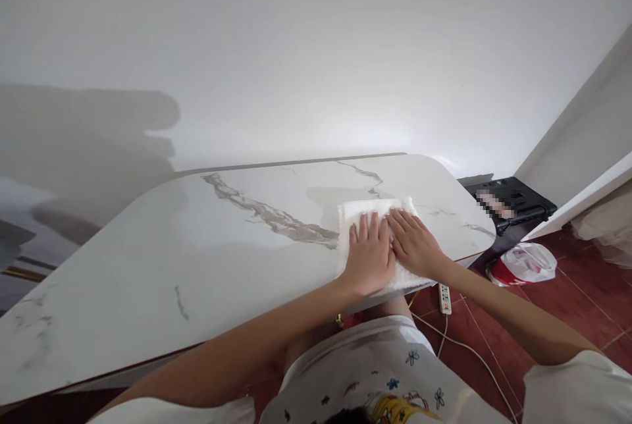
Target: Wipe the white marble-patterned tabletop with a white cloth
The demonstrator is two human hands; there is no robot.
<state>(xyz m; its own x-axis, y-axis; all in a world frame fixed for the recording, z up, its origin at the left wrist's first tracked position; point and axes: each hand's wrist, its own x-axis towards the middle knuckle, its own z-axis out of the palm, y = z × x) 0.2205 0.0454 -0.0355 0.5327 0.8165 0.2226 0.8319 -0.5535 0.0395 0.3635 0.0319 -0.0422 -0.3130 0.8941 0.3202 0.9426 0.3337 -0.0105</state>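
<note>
A white towel (352, 214) lay just right of the frame's centre on the marble-patterned tabletop (148, 272), beneath the left hand (371, 254) and right hand (415, 243), fingers outstretched, unclenched; lower right, a power strip (445, 300).

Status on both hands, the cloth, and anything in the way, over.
Left hand, right hand: both palm-down on white cloth. Cloth spread on marbled tabletop. Black plastic object beyond tabletop's right end, not touching cloth.
</note>
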